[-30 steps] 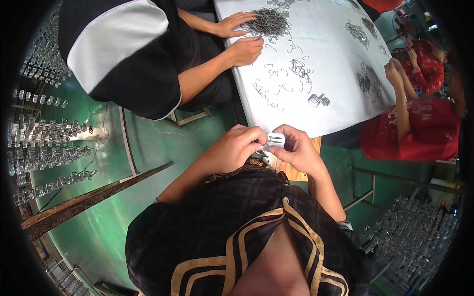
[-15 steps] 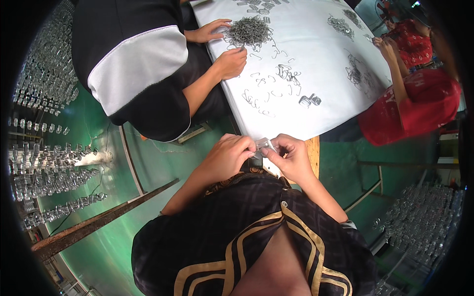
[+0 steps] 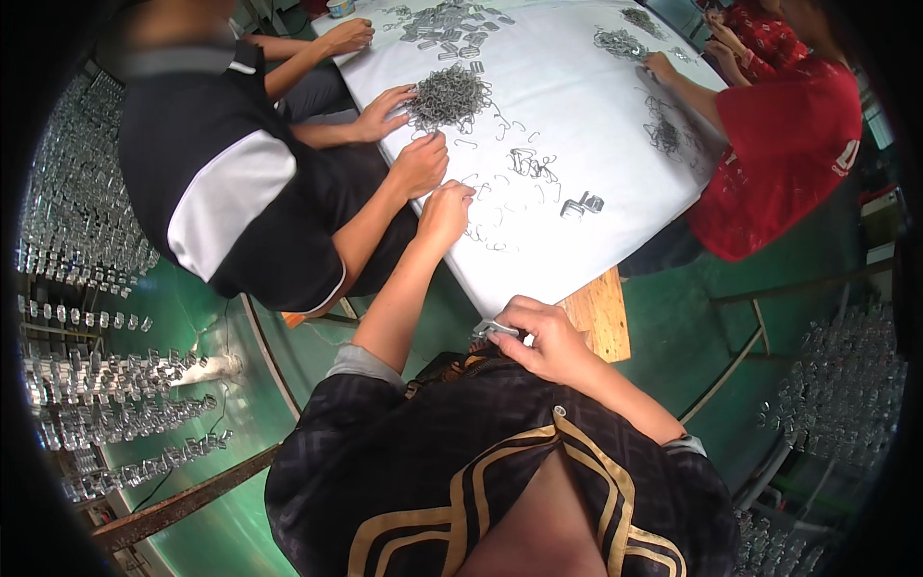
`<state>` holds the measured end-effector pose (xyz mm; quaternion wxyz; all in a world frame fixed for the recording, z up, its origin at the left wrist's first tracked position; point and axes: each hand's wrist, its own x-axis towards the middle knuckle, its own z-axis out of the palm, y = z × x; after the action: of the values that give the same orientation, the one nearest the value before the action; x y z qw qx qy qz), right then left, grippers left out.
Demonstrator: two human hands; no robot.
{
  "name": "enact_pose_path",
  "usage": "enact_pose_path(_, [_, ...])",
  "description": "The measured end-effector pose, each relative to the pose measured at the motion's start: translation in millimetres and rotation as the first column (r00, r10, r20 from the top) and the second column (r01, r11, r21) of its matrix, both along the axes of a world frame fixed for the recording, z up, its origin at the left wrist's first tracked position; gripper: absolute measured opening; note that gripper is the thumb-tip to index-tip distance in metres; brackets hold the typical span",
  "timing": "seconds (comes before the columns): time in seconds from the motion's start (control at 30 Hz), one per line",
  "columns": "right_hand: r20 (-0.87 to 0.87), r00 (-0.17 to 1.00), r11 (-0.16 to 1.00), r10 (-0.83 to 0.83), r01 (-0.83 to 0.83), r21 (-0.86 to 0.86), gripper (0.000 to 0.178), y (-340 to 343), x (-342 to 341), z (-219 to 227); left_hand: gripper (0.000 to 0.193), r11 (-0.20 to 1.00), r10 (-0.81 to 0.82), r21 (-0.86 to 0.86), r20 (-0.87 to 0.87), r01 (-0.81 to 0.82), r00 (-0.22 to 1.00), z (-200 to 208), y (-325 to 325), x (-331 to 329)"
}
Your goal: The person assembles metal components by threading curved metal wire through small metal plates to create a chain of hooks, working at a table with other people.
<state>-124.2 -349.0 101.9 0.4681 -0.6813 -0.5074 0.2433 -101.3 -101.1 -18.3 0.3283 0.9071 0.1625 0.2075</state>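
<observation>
My right hand [image 3: 546,338] is closed around a small silver metal buckle-like piece [image 3: 494,329], held in front of my waist by the near corner of the table. Stretched forward, my left hand [image 3: 445,217] is over the table's left edge. Its fingertips are pinched together beside loose bent wire hooks [image 3: 495,245]; whatever is between them is too small to make out. Farther right lie a small cluster of hooks [image 3: 532,163] and a couple of silver buckle-like pieces [image 3: 582,205].
A co-worker in black and white [image 3: 236,183] sits close on my left, hands at a large hook pile [image 3: 447,98]. Red-shirted people [image 3: 784,144] work along the right side of the white-covered table [image 3: 577,115]. Racks of shiny metal parts [image 3: 87,202] hang on both sides.
My left hand has left the metal piece and moved forward and left to the hooks on the table. My right hand still holds the piece. The view has shifted.
</observation>
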Motion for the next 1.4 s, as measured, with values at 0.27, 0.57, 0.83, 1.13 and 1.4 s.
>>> enact_pose_path(0.27, [-0.033,0.999,0.999,-0.025,0.025,-0.026,0.012,-10,2,-3,0.019,0.961,-0.036,0.270,-0.100,0.062,0.994,-29,2,51])
enact_pose_path(0.57, [-0.042,0.998,0.998,0.057,-0.057,0.001,0.012,-6,8,2,0.016,0.828,0.118,0.561,-0.143,-0.018,0.983,-74,68,114])
enact_pose_path(0.83, [-0.030,0.998,0.998,0.053,-0.054,-0.043,0.013,-7,10,-1,0.009,0.639,0.059,0.745,-0.296,0.192,0.953,-16,29,109])
enact_pose_path(1.13, [-0.087,0.995,0.996,0.040,-0.046,-0.075,0.010,-1,8,0,0.010,0.968,-0.105,0.226,-0.037,0.111,0.994,-5,27,62])
enact_pose_path(1.4, [-0.088,0.987,0.987,-0.134,0.125,-0.097,0.012,8,6,-11,0.011,0.549,-0.255,-0.775,0.201,0.313,0.946,83,-18,-64])
